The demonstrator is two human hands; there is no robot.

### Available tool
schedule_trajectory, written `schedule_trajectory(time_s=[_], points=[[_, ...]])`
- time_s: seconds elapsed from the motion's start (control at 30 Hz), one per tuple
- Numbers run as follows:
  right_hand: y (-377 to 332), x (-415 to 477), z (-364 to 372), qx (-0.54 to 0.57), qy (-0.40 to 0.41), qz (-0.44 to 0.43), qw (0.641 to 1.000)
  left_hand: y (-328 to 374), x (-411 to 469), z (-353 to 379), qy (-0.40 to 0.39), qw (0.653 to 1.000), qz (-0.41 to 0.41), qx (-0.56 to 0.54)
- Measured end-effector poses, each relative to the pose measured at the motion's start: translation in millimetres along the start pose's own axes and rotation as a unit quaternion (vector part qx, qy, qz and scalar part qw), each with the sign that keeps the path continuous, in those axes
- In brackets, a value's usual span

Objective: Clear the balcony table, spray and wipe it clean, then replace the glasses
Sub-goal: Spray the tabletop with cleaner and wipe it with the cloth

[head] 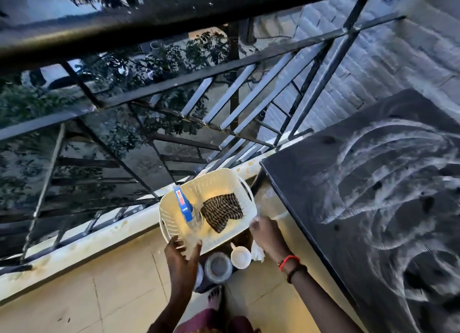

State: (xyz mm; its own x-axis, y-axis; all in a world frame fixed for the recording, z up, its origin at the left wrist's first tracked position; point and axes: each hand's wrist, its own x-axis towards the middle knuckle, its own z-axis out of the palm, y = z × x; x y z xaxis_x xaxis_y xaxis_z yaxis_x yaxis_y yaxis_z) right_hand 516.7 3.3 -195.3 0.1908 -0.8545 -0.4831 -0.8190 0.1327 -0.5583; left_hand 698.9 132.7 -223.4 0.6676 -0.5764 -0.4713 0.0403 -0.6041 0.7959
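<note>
Glass (193,243) looks pinched in the left hand (180,254) at the near rim of the basket (224,181), blurry though. Table (311,183) sits off to the right, so the right hand (265,233) is nearer it; can't tell whether that one's gripping anything.

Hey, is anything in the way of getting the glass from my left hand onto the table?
Nothing solid that I can see. The left hand holds what looks like a clear glass at the basket rim; the table top shows only wipe streaks. Only your right hand hangs between them.
</note>
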Motion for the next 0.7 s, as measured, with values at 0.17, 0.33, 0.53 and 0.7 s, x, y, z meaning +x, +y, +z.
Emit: schedule_trajectory(time_s=[0.17,0.33,0.53,0.7], points=[[-48,50,14,-0.046,-0.007,-0.093,0.995,34,10,-1,0.020,0.994,0.105,0.019],[-58,109,48,-0.163,-0.084,-0.160,0.970,48,39,10,0.010,0.986,0.165,0.018],[-57,163,80,-0.346,-0.183,-0.208,0.896,41,69,13,-0.044,0.981,0.189,0.030],[-44,184,97,-0.433,-0.186,-0.225,0.853,33,85,9,-0.067,0.971,0.223,0.047]])
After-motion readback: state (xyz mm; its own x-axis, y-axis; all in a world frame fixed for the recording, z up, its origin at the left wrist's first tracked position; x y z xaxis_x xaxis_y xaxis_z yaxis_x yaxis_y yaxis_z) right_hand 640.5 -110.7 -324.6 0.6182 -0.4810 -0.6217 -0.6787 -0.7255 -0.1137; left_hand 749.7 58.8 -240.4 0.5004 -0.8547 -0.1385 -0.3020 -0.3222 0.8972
